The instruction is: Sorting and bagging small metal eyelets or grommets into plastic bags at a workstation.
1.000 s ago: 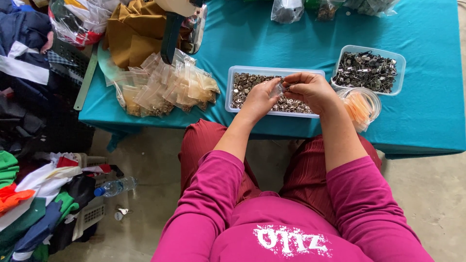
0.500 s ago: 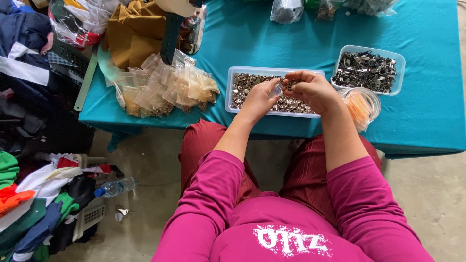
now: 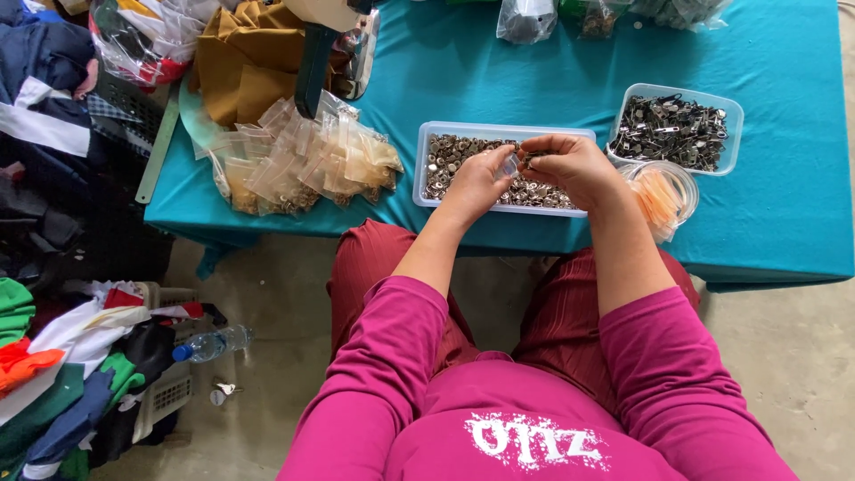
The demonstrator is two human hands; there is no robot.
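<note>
Clear small bag [image 3: 509,166] pinched between left hand [image 3: 476,181] and right hand [image 3: 570,165], fingertips closed on it just above the tray of metal snaps [image 3: 445,160]. Beyond the left fingers, filled bags [image 3: 303,165] heaped; under the fingers, tray still mostly full.

A teal-covered table [image 3: 784,223] stands on a grey concrete floor [image 3: 267,294] in even daylight.

Your hands meet over the tray [image 3: 427,165] of metal rings on the table [image 3: 784,223], the left hand [image 3: 478,178] touching the right hand [image 3: 570,165]. Right of it sits a second tray [image 3: 735,125]; a tub [image 3: 681,178] lies between them. Left of the tray lie small bags [image 3: 303,160]. Clothes [image 3: 53,356] are heaped on the floor, left of you.
</note>
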